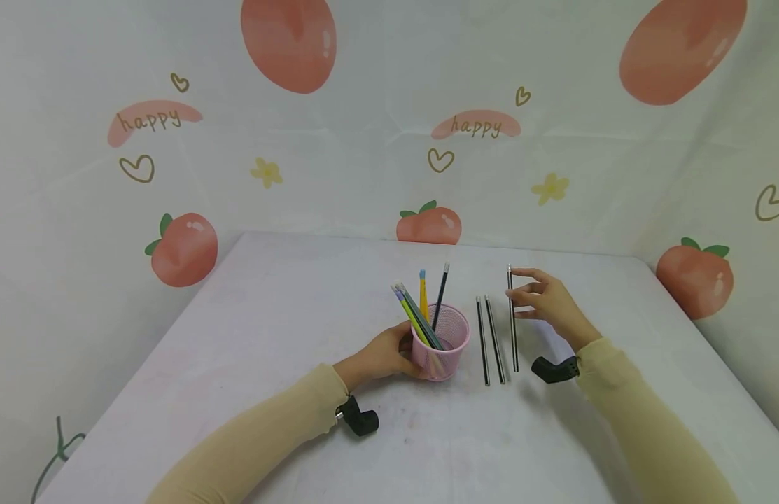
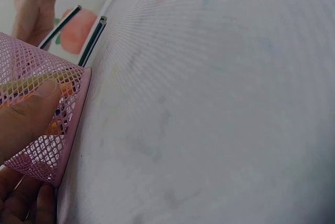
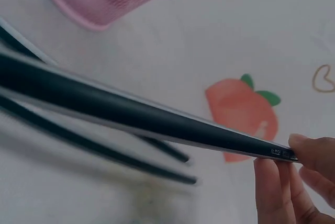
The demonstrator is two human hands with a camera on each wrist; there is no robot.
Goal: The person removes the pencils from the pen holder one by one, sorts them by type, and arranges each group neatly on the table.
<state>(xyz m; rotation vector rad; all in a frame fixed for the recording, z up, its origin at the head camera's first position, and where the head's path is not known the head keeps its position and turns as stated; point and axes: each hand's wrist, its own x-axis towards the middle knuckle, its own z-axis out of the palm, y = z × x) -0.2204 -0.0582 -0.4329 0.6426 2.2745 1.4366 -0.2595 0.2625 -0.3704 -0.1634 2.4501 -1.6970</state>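
Note:
My left hand (image 1: pixel 381 355) grips the side of a pink mesh pen cup (image 1: pixel 448 362), which stands upright on the table. In the left wrist view the thumb lies against the mesh (image 2: pixel 31 59), other fingers behind it. Several pencils lean in the cup: a yellow-green one (image 1: pixel 411 316), a yellow one with a blue end (image 1: pixel 423 292), a dark one (image 1: pixel 440 294) and greyish ones. With thumb and fingers, my right hand (image 1: pixel 545 304) pinches a dark silver-striped pencil (image 3: pixel 157 121) near its far end, raised off the table. Two similar pencils (image 1: pixel 482 343) lie between it and the cup.
The white table (image 1: pixel 269 308) reaches back to a hanging cloth (image 1: pixel 351 175) printed with peaches, hearts and flowers. A black wrist camera (image 1: pixel 555 369) sits at the right cuff, another camera (image 1: pixel 359 418) at the left. A green cord (image 1: pixel 60 448) hangs by the left edge.

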